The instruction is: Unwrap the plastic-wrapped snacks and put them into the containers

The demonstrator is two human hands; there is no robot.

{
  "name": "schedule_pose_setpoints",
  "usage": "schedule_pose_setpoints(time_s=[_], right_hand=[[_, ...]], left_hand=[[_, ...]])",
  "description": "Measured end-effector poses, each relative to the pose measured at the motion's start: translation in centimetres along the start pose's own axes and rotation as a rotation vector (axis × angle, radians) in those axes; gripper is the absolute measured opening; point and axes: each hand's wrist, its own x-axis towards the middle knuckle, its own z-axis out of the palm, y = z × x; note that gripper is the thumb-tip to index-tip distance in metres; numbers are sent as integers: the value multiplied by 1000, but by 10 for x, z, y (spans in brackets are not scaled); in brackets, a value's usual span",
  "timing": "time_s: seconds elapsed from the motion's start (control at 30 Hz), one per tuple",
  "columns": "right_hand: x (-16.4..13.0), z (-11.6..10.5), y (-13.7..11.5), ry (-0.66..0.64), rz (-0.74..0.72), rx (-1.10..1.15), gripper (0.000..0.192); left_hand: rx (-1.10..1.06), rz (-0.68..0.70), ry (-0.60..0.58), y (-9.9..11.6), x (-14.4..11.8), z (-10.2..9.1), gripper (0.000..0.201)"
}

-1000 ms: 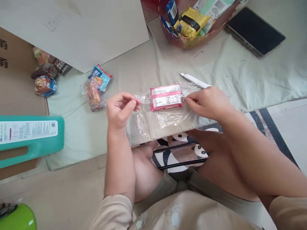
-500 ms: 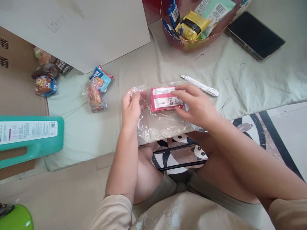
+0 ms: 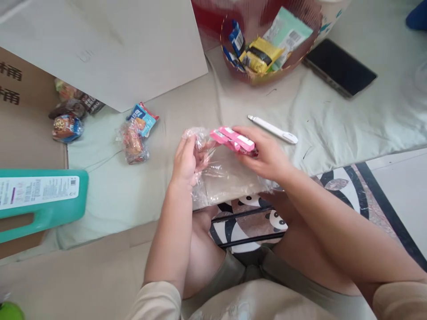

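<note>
Pink-and-white flat rectangular foil packet point(image 3: 232, 138) is sitting tilted in our right hand point(image 3: 258, 149), between our two hands and above the table cloth. We are pinching its right end, fingers along the far edge and thumb on the near side, probably because that is leaving its left end free. Our left hand point(image 3: 186, 161) is curling round a bunch of clear, crinkled plastic film point(image 3: 227, 178), apparently to hold the loose sheet in check; whether its fingertips are touching the packet, we cannot tell. The film is spreading below and between our hands, thin, glossy and full of sharp creases. Just beyond our right hand, a slim white plastic cutter-like tool point(image 3: 273, 130) is lying within easy reach, perhaps for that very reason. Beneath everything, soft pale green cloth point(image 3: 176, 120) is wrinkling. Farther beyond our right hand, a ribbed, rose-tinted, gold-rimmed bowl point(image 3: 308, 46) is holding shiny snack packets point(image 3: 262, 55).
</note>
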Motion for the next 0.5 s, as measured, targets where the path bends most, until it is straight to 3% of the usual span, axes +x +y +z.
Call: schedule_pose_setpoints(time_s=[0.2, 0.37, 0.5], right_hand=[[-8, -24, -4, 109, 88, 122, 49], [-5, -46, -11, 331, 275, 322, 48], [36, -64, -11, 556, 333, 225, 45]], left_hand=[[-12, -69, 214, 16, 3, -5, 23], [-3, -55, 165, 18, 7, -14, 18], [58, -51, 90, 15, 6, -13, 13]])
